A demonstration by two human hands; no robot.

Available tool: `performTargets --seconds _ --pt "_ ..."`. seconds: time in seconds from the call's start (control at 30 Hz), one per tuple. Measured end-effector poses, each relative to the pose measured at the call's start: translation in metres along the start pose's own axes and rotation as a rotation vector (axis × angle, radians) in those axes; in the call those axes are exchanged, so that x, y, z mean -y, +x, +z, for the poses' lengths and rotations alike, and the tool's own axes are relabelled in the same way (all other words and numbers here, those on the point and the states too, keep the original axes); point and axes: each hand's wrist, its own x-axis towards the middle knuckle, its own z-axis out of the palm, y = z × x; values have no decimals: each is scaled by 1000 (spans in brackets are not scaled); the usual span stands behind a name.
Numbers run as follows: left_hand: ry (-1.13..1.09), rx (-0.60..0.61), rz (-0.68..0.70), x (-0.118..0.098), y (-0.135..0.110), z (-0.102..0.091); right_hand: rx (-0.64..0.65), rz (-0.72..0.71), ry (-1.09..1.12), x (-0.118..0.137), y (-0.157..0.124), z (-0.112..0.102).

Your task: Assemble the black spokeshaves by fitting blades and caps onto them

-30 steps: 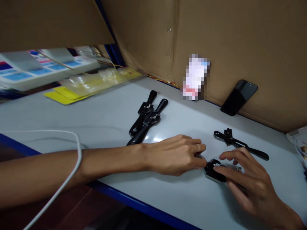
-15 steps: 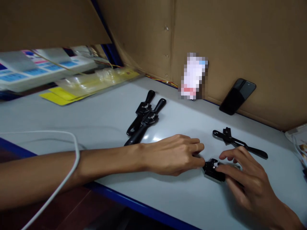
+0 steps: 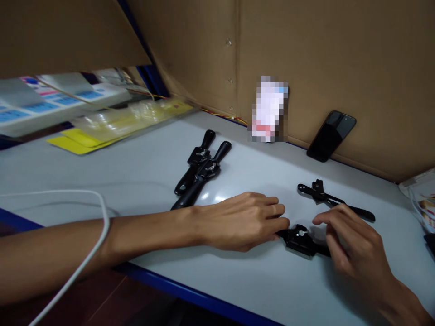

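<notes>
A small black handled tool with a metal screw (image 3: 299, 239) lies on the white table (image 3: 136, 174) near its front edge. My left hand (image 3: 244, 222) rests on the table with its fingers pressed together, and the tips pinch the tool's left end. My right hand (image 3: 356, 249) curls over the tool's right end, with the index finger raised above it. That end is hidden under the fingers. A thinner black piece (image 3: 335, 201) lies just behind my right hand.
Two more black handled tools (image 3: 200, 170) lie side by side at mid-table. A dark phone (image 3: 331, 136) and a small white card (image 3: 268, 108) lean on the cardboard wall (image 3: 340, 54). Yellow plastic packets (image 3: 112, 124) sit far left. A white cable (image 3: 98, 226) loops over my left forearm.
My right hand has slid back to the right along the tool, uncovering its middle and screw. My left hand has barely moved. The view has shifted slightly.
</notes>
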Motion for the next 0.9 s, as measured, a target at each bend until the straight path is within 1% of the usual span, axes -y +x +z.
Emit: performTargets --seconds 0.13,0.33,0.5,0.9 --pt "1 6 18 1 -1 2 33 22 6 2 -1 3" --pt "20 -22 38 1 -1 3 39 24 27 6 -2 8" --pt "13 -14 33 1 -1 2 43 25 31 3 -5 8" --pt "21 -1 25 1 0 2 73 -104 95 4 -6 7"
